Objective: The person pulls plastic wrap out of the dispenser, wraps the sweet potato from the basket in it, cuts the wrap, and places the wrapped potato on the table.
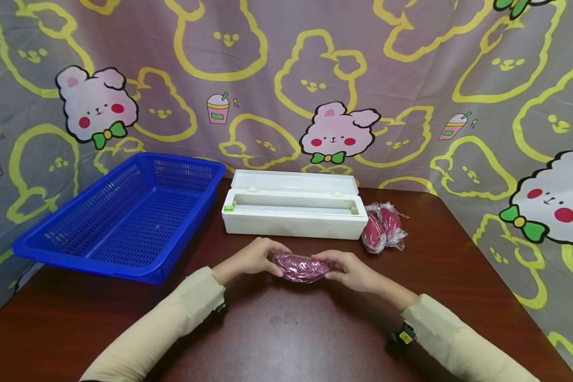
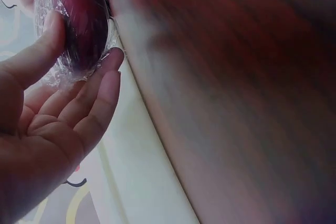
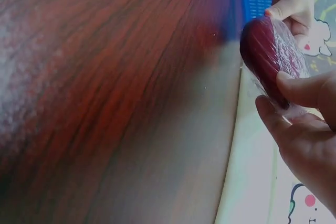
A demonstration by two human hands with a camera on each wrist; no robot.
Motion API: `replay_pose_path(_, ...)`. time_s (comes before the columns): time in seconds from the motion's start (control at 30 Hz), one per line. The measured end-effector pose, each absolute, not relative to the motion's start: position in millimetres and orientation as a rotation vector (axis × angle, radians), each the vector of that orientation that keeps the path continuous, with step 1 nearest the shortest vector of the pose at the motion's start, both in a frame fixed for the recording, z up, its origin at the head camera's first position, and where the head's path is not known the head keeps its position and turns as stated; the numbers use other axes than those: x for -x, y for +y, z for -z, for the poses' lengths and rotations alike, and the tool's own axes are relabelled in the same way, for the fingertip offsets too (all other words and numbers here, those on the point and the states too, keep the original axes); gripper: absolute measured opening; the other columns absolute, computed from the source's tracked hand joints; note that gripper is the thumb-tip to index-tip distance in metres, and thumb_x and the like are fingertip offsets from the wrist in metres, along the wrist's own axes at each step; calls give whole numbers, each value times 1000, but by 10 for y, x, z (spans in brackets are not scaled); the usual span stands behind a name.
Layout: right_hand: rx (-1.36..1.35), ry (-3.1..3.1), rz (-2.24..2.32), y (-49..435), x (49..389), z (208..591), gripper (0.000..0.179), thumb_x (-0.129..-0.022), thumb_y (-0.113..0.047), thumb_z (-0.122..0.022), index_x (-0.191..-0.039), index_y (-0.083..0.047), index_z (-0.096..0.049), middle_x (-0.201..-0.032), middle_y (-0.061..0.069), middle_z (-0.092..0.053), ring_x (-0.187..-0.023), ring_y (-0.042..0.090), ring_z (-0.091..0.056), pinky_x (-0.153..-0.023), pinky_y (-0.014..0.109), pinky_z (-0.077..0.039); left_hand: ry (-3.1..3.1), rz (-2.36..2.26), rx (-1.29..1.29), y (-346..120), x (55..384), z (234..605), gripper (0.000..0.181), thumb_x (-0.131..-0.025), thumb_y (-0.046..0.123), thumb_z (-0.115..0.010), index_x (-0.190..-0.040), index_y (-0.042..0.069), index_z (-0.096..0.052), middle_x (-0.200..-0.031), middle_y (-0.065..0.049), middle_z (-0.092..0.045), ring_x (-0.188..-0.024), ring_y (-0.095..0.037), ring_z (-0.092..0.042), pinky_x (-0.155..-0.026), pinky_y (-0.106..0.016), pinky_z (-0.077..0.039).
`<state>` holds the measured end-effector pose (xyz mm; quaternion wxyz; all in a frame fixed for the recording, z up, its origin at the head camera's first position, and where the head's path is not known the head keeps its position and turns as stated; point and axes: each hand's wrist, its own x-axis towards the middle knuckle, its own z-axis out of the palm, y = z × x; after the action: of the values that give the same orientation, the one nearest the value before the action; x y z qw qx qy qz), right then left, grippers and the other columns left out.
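A purple-red sweet potato [image 1: 300, 267] wrapped in clear cling film is held just above the table, level between both hands. My left hand [image 1: 259, 255] pinches its left end between thumb and fingers. The right hand [image 1: 350, 269] grips the opposite end the same way. In the left wrist view, crinkled film covers the sweet potato [image 2: 86, 22] under my thumb. The right wrist view shows its smooth dark skin [image 3: 258, 48] through the film. Behind the hands stands a white cling film dispenser [image 1: 293, 225] with its lid raised and a green slider at the left.
Two more film-wrapped sweet potatoes [image 1: 374, 233] lie against the dispenser's right end. A blue perforated basket [image 1: 119, 268] stands at the left of the brown table [image 1: 286, 339]. A patterned curtain [image 1: 267, 69] hangs behind the table and along its sides.
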<state>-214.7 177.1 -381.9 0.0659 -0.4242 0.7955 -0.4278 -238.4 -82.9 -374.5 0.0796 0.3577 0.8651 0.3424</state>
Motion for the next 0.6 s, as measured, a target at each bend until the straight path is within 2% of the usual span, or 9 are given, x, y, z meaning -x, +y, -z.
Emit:
replay_pose_path(0.23, 1249, 2286, 1317, 1843, 2140, 3787, 47, -81, 9, -57, -125, 11, -41, -122, 25, -47, -106, 24, -51, -85, 32, -43, 2609, -975, -1070, -786, 2363, 3727, 46, -70, 12, -75, -113, 2, -60, -107, -9, -62, -94, -17, -56, -81, -30, -44)
replay_pose_path(0.33, 1220, 2277, 1310, 1864, 2122, 3777, 45, -81, 4, -59, -124, 9, -45, -121, 22, -49, -106, 23, -51, -86, 32, -43, 2592, -985, -1055, -772, 2353, 3727, 49, -72, 10, -74, -117, 1, -57, -112, -11, -59, -96, -19, -55, -82, -31, -43)
replay_pose_path(0.6, 1185, 2429, 1234, 1876, 2019, 3784, 35, -79, 1, -64, -114, 2, -59, -108, 14, -58, -96, 20, -54, -76, 28, -48, 2512, -1108, -1010, -744, 2326, 3751, 75, -65, 4, -78, -129, -4, -40, -116, -18, -54, -104, -28, -52, -88, -39, -40)
